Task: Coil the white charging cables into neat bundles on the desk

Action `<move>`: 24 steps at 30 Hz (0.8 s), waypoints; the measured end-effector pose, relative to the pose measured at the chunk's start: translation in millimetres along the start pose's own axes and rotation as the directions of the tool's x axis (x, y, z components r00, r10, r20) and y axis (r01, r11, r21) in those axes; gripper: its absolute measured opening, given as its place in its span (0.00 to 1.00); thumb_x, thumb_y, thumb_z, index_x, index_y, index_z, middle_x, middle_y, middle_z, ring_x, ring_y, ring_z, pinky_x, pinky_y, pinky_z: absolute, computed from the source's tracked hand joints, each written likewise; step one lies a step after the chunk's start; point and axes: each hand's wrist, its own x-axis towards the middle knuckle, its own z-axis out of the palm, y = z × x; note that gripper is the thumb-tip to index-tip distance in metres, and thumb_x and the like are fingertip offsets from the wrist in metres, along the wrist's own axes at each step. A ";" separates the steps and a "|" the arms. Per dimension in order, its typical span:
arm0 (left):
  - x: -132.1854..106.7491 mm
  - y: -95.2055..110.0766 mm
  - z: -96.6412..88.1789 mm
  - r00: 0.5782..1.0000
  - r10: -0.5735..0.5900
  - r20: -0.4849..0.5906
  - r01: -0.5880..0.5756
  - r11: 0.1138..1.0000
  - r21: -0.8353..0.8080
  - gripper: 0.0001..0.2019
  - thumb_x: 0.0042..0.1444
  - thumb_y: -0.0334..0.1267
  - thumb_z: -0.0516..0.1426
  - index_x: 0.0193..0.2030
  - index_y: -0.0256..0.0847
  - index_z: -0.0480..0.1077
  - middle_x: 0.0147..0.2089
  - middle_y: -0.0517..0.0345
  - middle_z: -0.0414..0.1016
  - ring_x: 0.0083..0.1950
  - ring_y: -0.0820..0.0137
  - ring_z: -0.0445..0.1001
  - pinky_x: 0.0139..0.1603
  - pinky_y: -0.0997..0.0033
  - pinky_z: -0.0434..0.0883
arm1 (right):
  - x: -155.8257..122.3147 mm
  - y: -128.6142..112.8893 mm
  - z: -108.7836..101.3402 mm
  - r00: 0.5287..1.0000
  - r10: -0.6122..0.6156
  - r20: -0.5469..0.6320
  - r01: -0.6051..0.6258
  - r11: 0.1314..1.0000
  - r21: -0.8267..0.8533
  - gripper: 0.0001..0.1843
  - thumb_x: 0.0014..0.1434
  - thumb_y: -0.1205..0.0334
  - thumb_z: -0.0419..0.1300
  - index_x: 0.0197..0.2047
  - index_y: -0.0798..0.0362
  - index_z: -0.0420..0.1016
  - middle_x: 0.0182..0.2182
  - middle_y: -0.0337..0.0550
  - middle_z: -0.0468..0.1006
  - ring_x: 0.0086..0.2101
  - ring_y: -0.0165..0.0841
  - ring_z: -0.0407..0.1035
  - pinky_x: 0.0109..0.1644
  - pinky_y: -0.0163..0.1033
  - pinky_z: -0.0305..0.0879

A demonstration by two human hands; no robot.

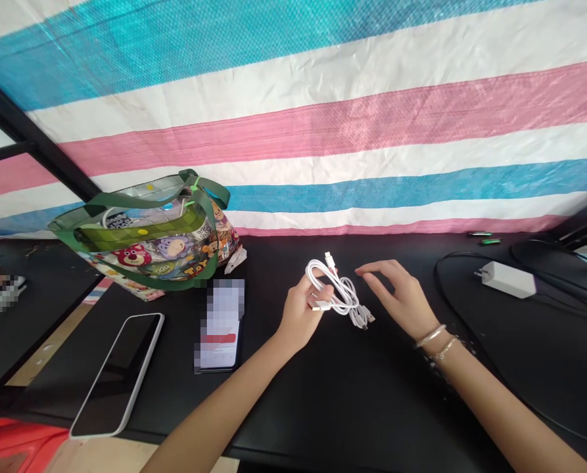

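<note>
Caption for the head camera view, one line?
Left hand holds a coiled white charging cable; the bangled right hand hovers beside it above a black desk.

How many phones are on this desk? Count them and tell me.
2: a white-edged phone lying at the front left, and a phone with a pixelated screen to its right. More could be hidden.

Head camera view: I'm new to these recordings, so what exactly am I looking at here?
There's no machine here. This single picture comes from a camera worn on a person's head, looking forward and down at their own two bare hands. The left hand holds a bundled white charging cable, and the right hand, open, hovers beside it. On the black table lie a smartphone, a second phone with a blurred screen, a cartoon-print bag and a white charger plug. A striped tarpaulin hangs behind.
</note>
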 end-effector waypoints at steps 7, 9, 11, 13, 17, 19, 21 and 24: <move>-3.4 0.3 -0.8 0.999 0.037 0.003 -0.037 0.965 0.259 0.11 0.58 0.40 0.53 0.46 0.44 0.71 0.29 0.62 0.74 0.30 0.70 0.73 0.33 0.74 0.67 | -2.1 -30.8 1.3 0.992 -0.055 0.113 0.051 0.998 0.045 0.15 0.65 0.55 0.50 0.30 0.50 0.70 0.16 0.33 0.71 0.18 0.30 0.67 0.29 0.37 0.65; -4.3 1.6 -1.0 0.998 0.057 0.002 -0.055 0.947 0.318 0.10 0.58 0.40 0.53 0.44 0.44 0.71 0.29 0.62 0.74 0.30 0.70 0.73 0.33 0.74 0.67 | -2.9 -30.5 3.2 0.990 -0.087 0.107 0.086 0.996 0.018 0.14 0.64 0.55 0.51 0.30 0.50 0.69 0.16 0.32 0.70 0.18 0.29 0.67 0.29 0.37 0.64; -4.6 2.1 -0.6 0.998 0.067 0.008 -0.066 0.934 0.352 0.09 0.58 0.40 0.54 0.43 0.44 0.71 0.30 0.62 0.76 0.31 0.70 0.73 0.35 0.74 0.68 | -3.0 -28.7 4.0 0.986 -0.123 0.109 0.124 0.992 -0.003 0.13 0.64 0.56 0.52 0.30 0.50 0.69 0.16 0.33 0.72 0.19 0.30 0.68 0.30 0.37 0.64; -4.3 1.4 0.3 0.997 0.073 0.015 -0.073 0.920 0.385 0.06 0.57 0.38 0.55 0.40 0.44 0.71 0.29 0.63 0.76 0.31 0.70 0.74 0.35 0.74 0.68 | -2.7 -27.3 4.2 0.980 -0.165 0.111 0.170 0.984 -0.042 0.13 0.65 0.56 0.51 0.30 0.50 0.69 0.17 0.34 0.73 0.19 0.30 0.68 0.30 0.38 0.63; -3.4 -1.4 2.5 0.994 0.106 0.005 -0.098 0.896 0.433 0.06 0.54 0.38 0.58 0.40 0.44 0.70 0.27 0.65 0.76 0.30 0.70 0.74 0.34 0.75 0.68 | -2.4 -27.9 5.0 0.970 -0.221 0.098 0.233 0.964 -0.131 0.16 0.67 0.58 0.48 0.29 0.50 0.68 0.19 0.38 0.75 0.21 0.32 0.69 0.29 0.38 0.62; -3.2 -1.9 3.0 0.992 0.125 -0.003 -0.112 0.899 0.424 0.08 0.53 0.38 0.59 0.41 0.44 0.69 0.27 0.66 0.76 0.30 0.70 0.75 0.33 0.76 0.68 | -2.4 -28.8 5.8 0.969 -0.236 0.080 0.245 0.958 -0.146 0.17 0.68 0.59 0.47 0.29 0.49 0.68 0.20 0.38 0.75 0.21 0.32 0.69 0.29 0.38 0.62; -3.2 -1.4 2.7 0.991 0.131 -0.011 -0.115 0.904 0.413 0.09 0.53 0.38 0.59 0.41 0.43 0.69 0.26 0.66 0.75 0.29 0.71 0.75 0.33 0.76 0.68 | -2.8 -29.5 6.6 0.968 -0.242 0.063 0.249 0.958 -0.142 0.16 0.68 0.59 0.47 0.29 0.49 0.67 0.20 0.38 0.75 0.21 0.32 0.69 0.28 0.38 0.62; -3.3 0.4 1.5 0.992 0.127 -0.022 -0.108 0.913 0.394 0.09 0.52 0.38 0.60 0.41 0.43 0.68 0.26 0.66 0.75 0.29 0.71 0.74 0.33 0.76 0.67 | -4.0 -29.9 7.7 0.974 -0.222 0.047 0.226 0.968 -0.113 0.15 0.67 0.59 0.47 0.29 0.50 0.67 0.21 0.38 0.76 0.22 0.32 0.70 0.28 0.37 0.64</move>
